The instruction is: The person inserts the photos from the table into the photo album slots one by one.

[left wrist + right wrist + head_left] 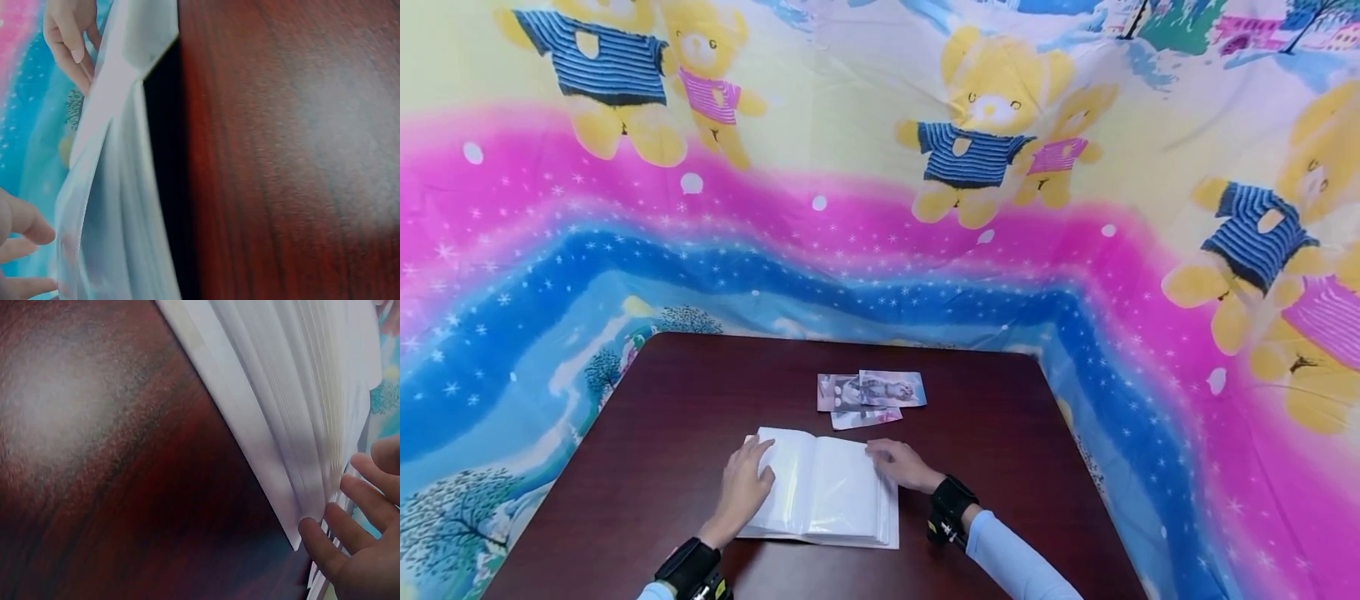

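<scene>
An album with clear plastic sleeve pages [846, 487] lies spread on the dark wooden table. At its left edge, my left hand [747, 483] rests on the page with fingers relaxed. My right hand [904, 464] touches the upper right edge of the pages. In the right wrist view the fingertips of the right hand [362, 531] lie against the stacked page edges [300, 425], loosely bent. The left wrist view shows part of the left hand [22, 244] beside a raised clear sleeve [78, 219]. No picture shows in the two facing pages.
Several printed picture cards [891, 388] overlap on the table [715, 392] beyond the album. Behind the table hangs a cloth [820, 242] printed with teddy bears, which also drapes down both sides.
</scene>
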Action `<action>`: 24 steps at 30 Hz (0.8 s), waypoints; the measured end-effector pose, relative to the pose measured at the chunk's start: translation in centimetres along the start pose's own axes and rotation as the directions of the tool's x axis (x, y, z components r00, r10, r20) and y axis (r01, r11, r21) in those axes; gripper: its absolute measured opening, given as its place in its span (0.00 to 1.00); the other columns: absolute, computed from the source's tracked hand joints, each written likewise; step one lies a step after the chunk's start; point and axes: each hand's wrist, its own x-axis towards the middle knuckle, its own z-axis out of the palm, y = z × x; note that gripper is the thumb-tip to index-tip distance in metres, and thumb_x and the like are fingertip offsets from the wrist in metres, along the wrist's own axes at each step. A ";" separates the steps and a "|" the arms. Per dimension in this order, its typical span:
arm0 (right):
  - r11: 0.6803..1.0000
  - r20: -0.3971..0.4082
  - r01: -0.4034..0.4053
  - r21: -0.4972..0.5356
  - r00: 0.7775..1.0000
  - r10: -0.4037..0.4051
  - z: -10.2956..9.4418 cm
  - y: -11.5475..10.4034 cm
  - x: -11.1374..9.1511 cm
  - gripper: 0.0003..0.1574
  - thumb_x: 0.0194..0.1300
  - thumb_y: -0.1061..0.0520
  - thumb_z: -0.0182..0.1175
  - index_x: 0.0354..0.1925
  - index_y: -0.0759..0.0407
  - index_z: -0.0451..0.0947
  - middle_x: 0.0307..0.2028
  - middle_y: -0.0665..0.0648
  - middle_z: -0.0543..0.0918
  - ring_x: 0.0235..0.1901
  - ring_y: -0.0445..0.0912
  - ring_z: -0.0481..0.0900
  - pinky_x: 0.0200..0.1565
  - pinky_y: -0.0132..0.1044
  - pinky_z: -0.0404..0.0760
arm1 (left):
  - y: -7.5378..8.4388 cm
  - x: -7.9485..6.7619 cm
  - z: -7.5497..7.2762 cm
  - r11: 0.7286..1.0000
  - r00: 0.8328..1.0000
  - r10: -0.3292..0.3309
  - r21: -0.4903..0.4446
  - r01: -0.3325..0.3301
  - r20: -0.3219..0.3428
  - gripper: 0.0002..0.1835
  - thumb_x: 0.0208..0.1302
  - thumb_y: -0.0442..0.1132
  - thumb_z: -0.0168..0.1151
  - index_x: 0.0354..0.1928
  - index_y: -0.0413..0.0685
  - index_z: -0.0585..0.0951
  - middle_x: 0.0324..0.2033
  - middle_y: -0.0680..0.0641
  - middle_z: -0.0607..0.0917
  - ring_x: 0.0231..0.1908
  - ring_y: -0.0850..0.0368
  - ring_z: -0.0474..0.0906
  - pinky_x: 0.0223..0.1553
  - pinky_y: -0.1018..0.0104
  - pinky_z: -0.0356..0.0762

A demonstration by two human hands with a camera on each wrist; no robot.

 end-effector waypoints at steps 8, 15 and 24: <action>0.977 -0.159 -0.063 0.204 0.983 0.096 -1.2 0.8 1.4 0.16 0.73 0.63 0.54 0.54 0.70 0.79 0.53 0.66 0.81 0.53 0.59 0.78 0.52 0.50 0.78 | 0.3 -1.3 2.3 0.976 0.982 0.186 0.126 -0.179 -0.043 0.14 0.50 0.29 0.68 0.42 0.39 0.85 0.48 0.28 0.81 0.52 0.25 0.73 0.45 0.26 0.69; 0.840 -0.435 -0.293 0.457 0.750 0.498 -3.0 3.1 3.3 0.18 0.71 0.66 0.52 0.57 0.71 0.75 0.45 0.66 0.80 0.40 0.59 0.79 0.41 0.50 0.78 | 3.4 -1.7 5.4 0.878 0.876 0.478 0.017 -0.479 0.062 0.16 0.57 0.33 0.68 0.48 0.38 0.83 0.53 0.31 0.80 0.56 0.31 0.74 0.54 0.30 0.67; 0.689 -0.420 -0.293 0.662 0.616 0.666 -4.2 5.1 4.6 0.32 0.70 0.65 0.55 0.67 0.73 0.57 0.53 0.72 0.75 0.33 0.53 0.81 0.35 0.41 0.83 | 4.1 -3.1 6.9 0.801 0.774 0.567 0.030 -0.598 0.280 0.19 0.66 0.41 0.63 0.56 0.39 0.82 0.61 0.36 0.77 0.63 0.39 0.70 0.60 0.33 0.63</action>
